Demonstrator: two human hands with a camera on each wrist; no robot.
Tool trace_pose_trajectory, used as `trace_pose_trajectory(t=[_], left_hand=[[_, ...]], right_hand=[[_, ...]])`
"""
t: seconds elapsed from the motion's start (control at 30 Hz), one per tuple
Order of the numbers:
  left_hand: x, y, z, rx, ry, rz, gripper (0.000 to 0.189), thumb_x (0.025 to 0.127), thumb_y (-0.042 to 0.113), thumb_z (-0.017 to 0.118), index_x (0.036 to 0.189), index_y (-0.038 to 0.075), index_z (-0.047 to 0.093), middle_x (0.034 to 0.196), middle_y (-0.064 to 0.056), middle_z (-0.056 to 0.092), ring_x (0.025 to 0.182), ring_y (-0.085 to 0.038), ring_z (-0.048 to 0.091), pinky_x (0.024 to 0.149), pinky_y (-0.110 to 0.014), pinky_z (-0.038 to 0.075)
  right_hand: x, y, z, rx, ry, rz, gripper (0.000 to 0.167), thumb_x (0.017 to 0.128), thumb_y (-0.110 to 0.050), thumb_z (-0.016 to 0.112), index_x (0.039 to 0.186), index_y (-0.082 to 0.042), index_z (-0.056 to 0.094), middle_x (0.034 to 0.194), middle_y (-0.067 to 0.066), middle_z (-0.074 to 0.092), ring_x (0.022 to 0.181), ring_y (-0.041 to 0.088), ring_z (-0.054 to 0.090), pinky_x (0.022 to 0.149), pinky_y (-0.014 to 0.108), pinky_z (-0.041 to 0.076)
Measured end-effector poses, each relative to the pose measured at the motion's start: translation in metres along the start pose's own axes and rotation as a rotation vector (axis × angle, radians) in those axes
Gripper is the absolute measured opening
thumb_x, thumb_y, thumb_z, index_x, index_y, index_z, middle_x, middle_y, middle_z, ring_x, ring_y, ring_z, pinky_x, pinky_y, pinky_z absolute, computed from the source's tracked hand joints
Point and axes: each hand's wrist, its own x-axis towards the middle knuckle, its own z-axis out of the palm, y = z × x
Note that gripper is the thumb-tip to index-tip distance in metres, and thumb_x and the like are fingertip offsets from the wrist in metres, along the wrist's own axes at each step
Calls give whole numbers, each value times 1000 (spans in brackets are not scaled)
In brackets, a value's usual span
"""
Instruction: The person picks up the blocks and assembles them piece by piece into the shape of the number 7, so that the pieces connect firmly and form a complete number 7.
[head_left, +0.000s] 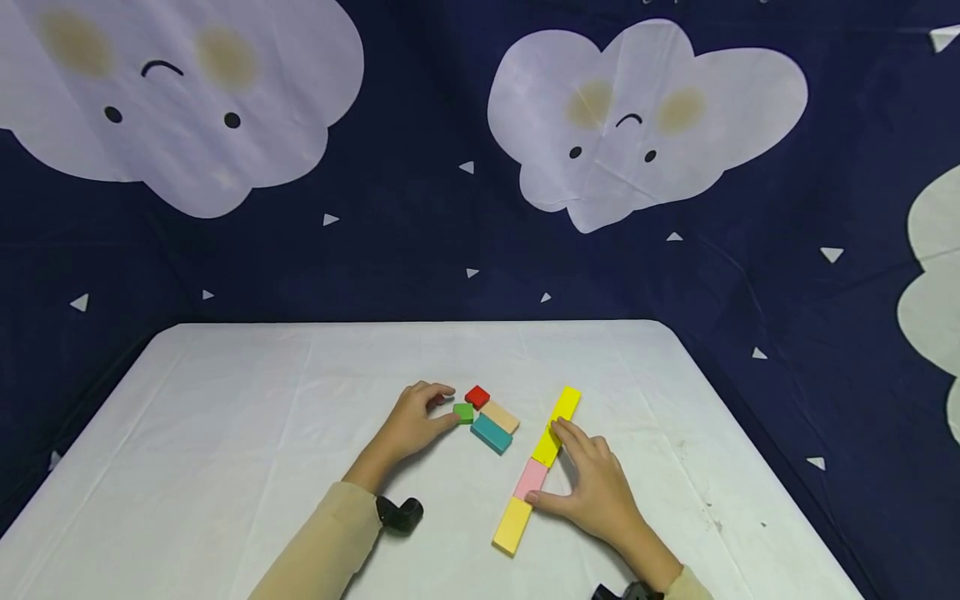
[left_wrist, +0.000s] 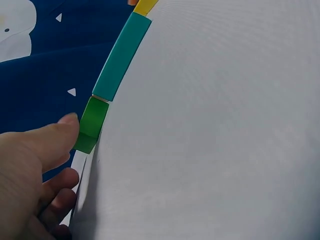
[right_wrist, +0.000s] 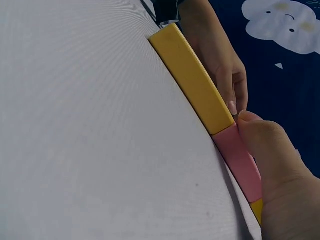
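Note:
In the head view my left hand [head_left: 414,422] has its thumb at the side of a small green block [head_left: 463,413]. Its other fingers bend loosely beside a red block [head_left: 477,397], clear of the green one. A teal block [head_left: 491,434] and a beige block [head_left: 500,417] lie against this cluster. My right hand [head_left: 596,487] spreads along a straight row, its index fingertip on the bright yellow part [head_left: 567,403] and its thumb at the pink block [head_left: 531,479]. A paler yellow block [head_left: 512,527] forms the row's near end. The right wrist view shows the thumb beside the pink block [right_wrist: 237,157].
A white cloth covers the table [head_left: 247,450]. Behind it hangs a dark blue curtain [head_left: 405,250] printed with clouds and small triangles. A black wrist device [head_left: 400,515] sits at the left cuff.

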Motion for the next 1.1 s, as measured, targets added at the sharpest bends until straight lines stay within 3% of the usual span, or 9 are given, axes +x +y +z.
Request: trace_pose_trajectory(t=[0.23, 0.6, 0.9, 1.1], left_hand=[[0, 0, 1, 16, -23, -8, 42, 82, 30, 81, 120, 17, 70, 105, 1, 63, 102, -17, 51, 92, -38, 45], [0, -1, 2, 7, 0, 4, 34, 81, 26, 82, 112, 16, 73, 106, 1, 66, 103, -17, 53, 93, -39, 45], [-5, 0, 2, -4, 7, -2, 40, 81, 29, 82, 119, 20, 70, 115, -1, 60, 106, -19, 50, 92, -41, 45], [-17, 7, -1, -23, -33, 72, 39, 84, 33, 79, 120, 23, 70, 108, 0, 60, 97, -17, 50, 83, -33, 44]], right_hand=[[0, 1, 1, -2, -2, -1, 111, 61, -90, 63, 149, -23, 46, 154, -6, 44, 104, 12, 44, 82, 34, 43], [0, 0, 0, -3, -20, 11, 113, 61, -91, 60, 150, -23, 45, 155, -6, 44, 104, 13, 44, 82, 35, 42], [0, 0, -1, 4, -25, 11, 110, 63, -89, 61, 150, -24, 44, 155, -6, 43, 106, 14, 45, 86, 37, 42], [2, 3, -2, 31, 9, -10, 99, 69, -80, 68, 148, -24, 46, 154, -4, 45, 107, 16, 49, 85, 38, 45]])
